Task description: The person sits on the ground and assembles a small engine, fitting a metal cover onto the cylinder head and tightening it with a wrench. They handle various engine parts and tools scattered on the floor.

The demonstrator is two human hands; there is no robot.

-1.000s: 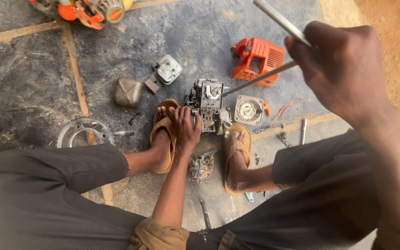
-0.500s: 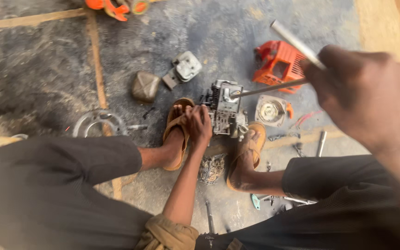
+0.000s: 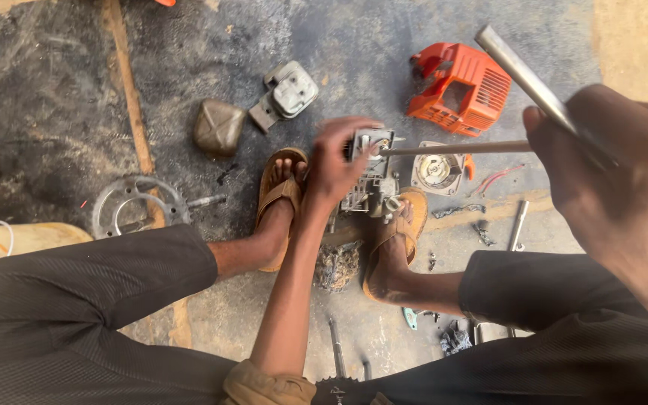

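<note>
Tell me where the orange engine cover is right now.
In the head view the orange engine cover lies on the ground at upper right, beyond the long tool shaft and just above the round grey recoil starter.

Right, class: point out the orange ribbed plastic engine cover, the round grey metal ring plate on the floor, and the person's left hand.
orange ribbed plastic engine cover (image 3: 465, 88), head view, on its slotted top face.
round grey metal ring plate (image 3: 106, 211), head view, on its left rim.
left hand (image 3: 337, 161), head view, on the back of the hand.
</note>
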